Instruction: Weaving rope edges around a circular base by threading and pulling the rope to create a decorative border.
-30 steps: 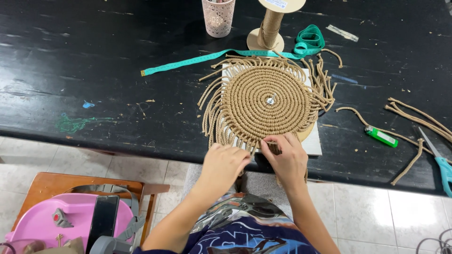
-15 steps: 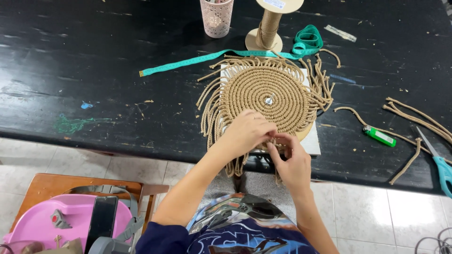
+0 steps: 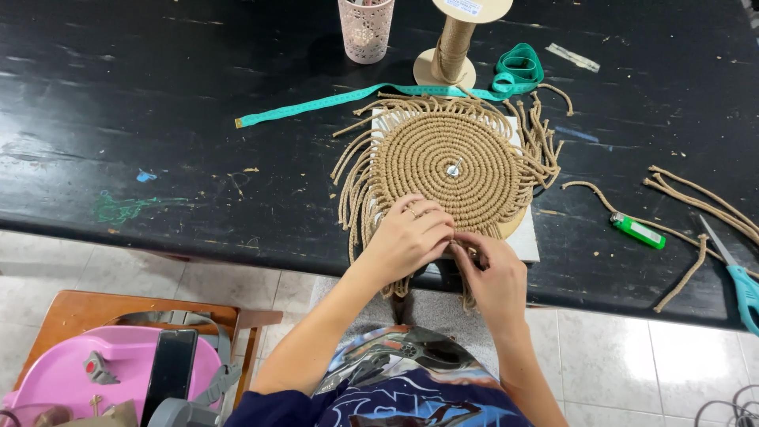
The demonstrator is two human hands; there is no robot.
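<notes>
Black table (image 3: 158, 119), white-labelled spool (image 3: 457, 39).

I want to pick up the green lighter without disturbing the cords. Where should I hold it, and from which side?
Grip the green lighter across its long narrow sides, near the middle, coming from above. It lies flat on the black table, slanted, so only its top and sides are free. A loose cord runs close by its upper end; the lower right end looks clearer, so approaching from there seems safest.
</notes>
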